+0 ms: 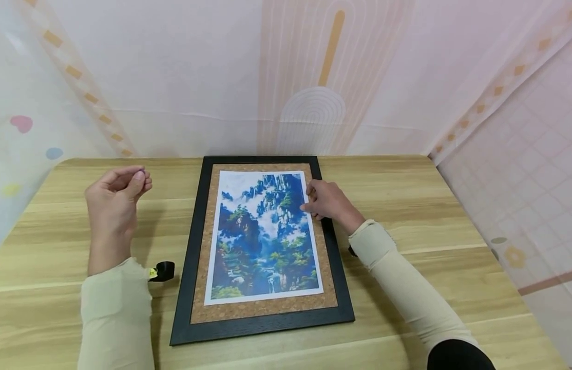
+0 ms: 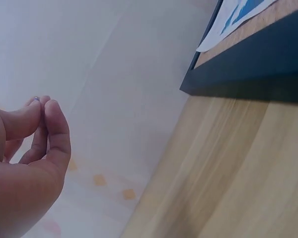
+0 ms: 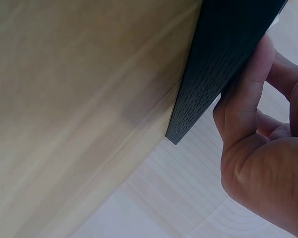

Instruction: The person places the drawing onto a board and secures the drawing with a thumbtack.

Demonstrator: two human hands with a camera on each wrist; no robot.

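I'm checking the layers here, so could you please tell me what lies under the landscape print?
The landscape print lies on a cork board inside a black frame. The cork beneath the print is covered.

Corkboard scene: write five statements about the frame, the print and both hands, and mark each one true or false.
1. The black frame lies flat on the wooden table. True.
2. The landscape print covers the cork completely. False: a cork border shows all around it.
3. The right hand rests at the print's right edge. True.
4. The left hand presses on the print. False: it is raised left of the frame, fingertips pinched together on something tiny.
5. The small black object sits on the cork. False: it is on the table, left of the frame.
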